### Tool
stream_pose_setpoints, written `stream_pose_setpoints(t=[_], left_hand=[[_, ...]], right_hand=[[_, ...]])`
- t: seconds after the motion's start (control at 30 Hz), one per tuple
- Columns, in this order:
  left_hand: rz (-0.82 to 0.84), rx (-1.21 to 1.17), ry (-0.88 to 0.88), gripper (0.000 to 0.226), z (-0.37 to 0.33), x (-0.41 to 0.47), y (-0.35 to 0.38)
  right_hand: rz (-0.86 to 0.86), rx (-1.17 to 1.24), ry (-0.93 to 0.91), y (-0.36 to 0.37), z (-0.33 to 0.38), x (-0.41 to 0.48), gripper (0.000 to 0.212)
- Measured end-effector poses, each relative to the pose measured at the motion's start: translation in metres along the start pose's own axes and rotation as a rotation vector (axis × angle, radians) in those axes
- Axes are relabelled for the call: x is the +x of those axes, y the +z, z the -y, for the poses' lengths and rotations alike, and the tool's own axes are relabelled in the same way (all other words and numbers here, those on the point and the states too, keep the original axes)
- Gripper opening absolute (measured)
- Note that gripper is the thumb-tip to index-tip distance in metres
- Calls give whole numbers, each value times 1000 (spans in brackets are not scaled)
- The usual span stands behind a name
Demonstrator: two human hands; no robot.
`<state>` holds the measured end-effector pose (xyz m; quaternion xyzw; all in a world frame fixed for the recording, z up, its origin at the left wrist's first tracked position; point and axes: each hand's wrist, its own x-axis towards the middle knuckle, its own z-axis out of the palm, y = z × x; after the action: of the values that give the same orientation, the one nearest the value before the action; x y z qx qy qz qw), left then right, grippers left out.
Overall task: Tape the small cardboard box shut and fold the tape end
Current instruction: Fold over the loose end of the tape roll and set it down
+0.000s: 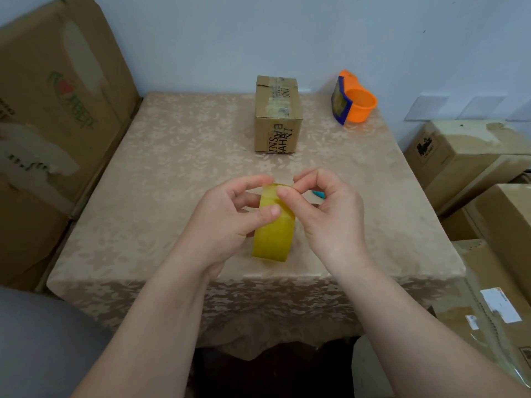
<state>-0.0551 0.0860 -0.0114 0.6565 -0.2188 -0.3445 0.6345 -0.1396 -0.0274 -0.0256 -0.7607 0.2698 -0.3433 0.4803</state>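
Note:
A yellow roll of tape [273, 239] stands on edge above the near middle of the table. My left hand [230, 222] grips its left side, thumb on the roll's face. My right hand [324, 214] pinches at the top of the roll with thumb and forefinger, on the tape end. The small cardboard box [277, 116] rests at the far middle of the table, apart from both hands. Clear tape strips run over its closed top and black print marks its sides.
The table has a beige flowered cloth [161, 173]. An orange and blue tape dispenser [355, 99] lies at the far right. A small teal object [319, 194] peeks out behind my right hand. Large cardboard boxes [57, 110] flank the left side and more boxes [474, 168] the right.

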Motion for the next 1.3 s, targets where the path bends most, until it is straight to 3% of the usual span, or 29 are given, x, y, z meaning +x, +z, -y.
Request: stream_pose_setpoints(t=[0.17,0.47,0.57,0.63,0.7,0.8,1.07,1.3], left_hand=[[6,-56,72,43,0,0,1],[19,-23,118,46,5,1,9],[14,-39,131,44,5,1,10],[5,-59,145,43,5,1,9],[7,-52,155,44,5,2,9],[18,-39,153,45,7,1,9],[25,-4,171,43,6,2,10],[-307,226,299,16,17,5,23]], right_hand=[[-41,46,1,0,0,1,19],[-77,249,275,1,-12,7,21],[-8,375,353,-1,-12,6,26],[83,355,402,0,-11,3,43],[116,312,381,1,-11,1,47],[57,345,319,0,-10,2,28],[-52,277,171,4,-10,1,39],[-150,74,31,8,-4,-11,45]])
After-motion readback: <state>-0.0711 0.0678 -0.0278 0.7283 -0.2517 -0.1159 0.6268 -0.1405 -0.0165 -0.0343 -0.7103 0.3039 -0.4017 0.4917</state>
